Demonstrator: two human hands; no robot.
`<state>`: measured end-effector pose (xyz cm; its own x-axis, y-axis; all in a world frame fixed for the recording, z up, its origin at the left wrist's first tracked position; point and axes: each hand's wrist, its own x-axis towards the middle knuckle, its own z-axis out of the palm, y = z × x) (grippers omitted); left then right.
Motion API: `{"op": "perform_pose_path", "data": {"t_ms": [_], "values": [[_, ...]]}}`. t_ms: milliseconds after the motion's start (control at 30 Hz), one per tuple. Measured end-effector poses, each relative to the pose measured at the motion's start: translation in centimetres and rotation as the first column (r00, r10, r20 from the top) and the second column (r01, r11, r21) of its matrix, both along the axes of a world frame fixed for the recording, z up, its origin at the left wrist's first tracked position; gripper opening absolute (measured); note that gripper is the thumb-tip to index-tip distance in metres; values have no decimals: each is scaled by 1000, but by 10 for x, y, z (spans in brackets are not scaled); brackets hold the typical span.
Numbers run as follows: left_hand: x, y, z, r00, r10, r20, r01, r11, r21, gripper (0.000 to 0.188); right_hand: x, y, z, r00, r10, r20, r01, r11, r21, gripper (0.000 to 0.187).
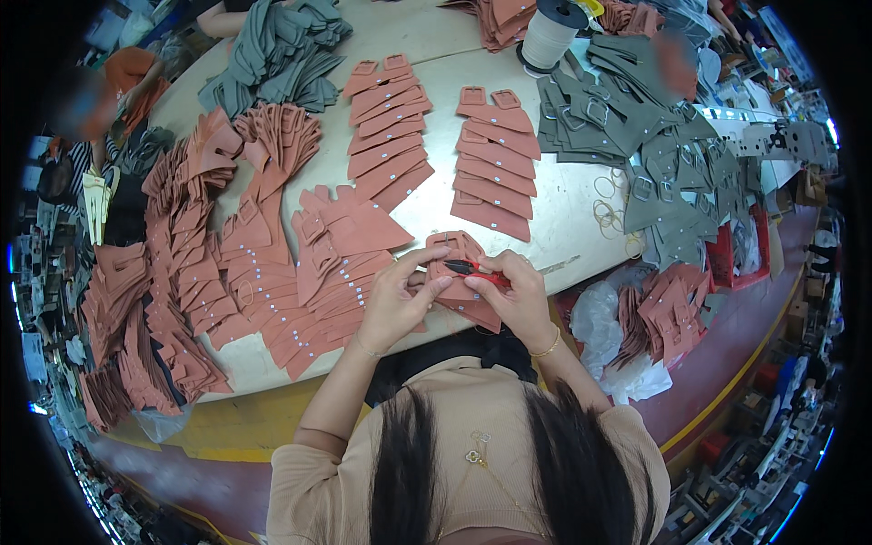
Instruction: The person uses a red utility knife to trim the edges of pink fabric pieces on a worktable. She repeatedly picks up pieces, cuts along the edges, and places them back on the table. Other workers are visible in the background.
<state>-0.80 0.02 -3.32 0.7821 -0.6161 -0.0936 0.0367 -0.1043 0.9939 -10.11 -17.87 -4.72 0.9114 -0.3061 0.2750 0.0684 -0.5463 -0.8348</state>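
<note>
Salmon-pink strap (463,295) sat at the table's (586,232) near edge, its wide end toward me, its matching square buckle (454,240) away. My left hand (396,298) pinched its side; my right hand (521,295) gripped red-and-black snips (469,269) across it. Trimming seemed the step underway; the next move likely called for a steady strap and careful tips. Its face looked plain, smooth.

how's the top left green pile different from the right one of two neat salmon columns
The green pile is dark and heaped; the salmon column is lighter and fanned in steps. The salmon column shows white labels; the green pile shows none. Both lie on the table.
</note>
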Motion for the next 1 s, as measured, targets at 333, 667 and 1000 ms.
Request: {"op": "perform_pose_path", "data": {"t_ms": [333, 667, 1000], "values": [[1, 2, 2, 998, 42, -44, -45, 997, -61, 27, 2, 6, -7, 993, -58, -102, 107, 807, 580, 27], [-3, 0, 5, 939, 45, 340, -85, 991, 106, 20, 18, 20, 5, 917, 276, -290, -9, 738, 674, 25], [13, 10, -4, 935, 99, -340, -219, 916, -336, 22, 20, -27, 0, 948, 1, -319, 142, 894, 425, 41]]}}
